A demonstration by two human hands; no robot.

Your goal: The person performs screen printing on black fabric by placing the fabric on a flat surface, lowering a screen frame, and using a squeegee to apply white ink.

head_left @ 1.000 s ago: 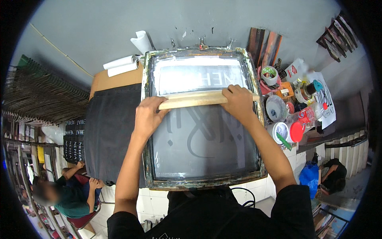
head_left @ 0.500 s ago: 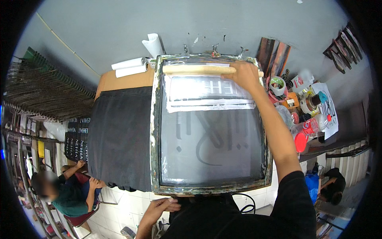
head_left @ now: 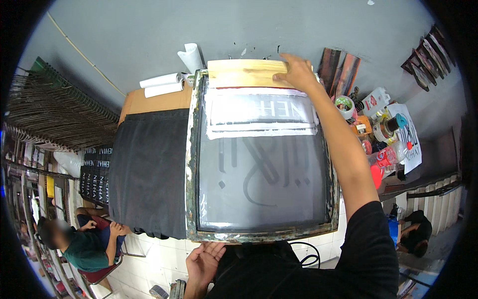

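My right hand (head_left: 298, 74) is closed on the right part of a wooden squeegee (head_left: 239, 74), thumb on its broad pale face. The squeegee leans at the far end of a screen-printing frame (head_left: 269, 236), and a thin red line shows along its lower edge. On the mesh, a taped strip of white tape (head_left: 264, 133) surrounds a block with white ink and mirrored lettering; dark brush-like shapes (head_left: 264, 174) show through nearer me. My left hand (head_left: 203, 261) is turned palm up just below the frame's near edge, fingers stretched out, holding nothing visible.
Left of the frame lies black cloth (head_left: 149, 169) over cardboard (head_left: 149, 104). White paper rolls (head_left: 162, 80) lie behind. Bottles, tubs and tape (head_left: 386, 129) crowd the right side. A seated person (head_left: 89, 244) is at lower left; another person (head_left: 418, 231) is at lower right.
The squeegee has tipped, so its wide face shows rather than its narrow top edge. My right hand has shifted with it, farther away. My left hand has turned palm up beside the frame's near edge.
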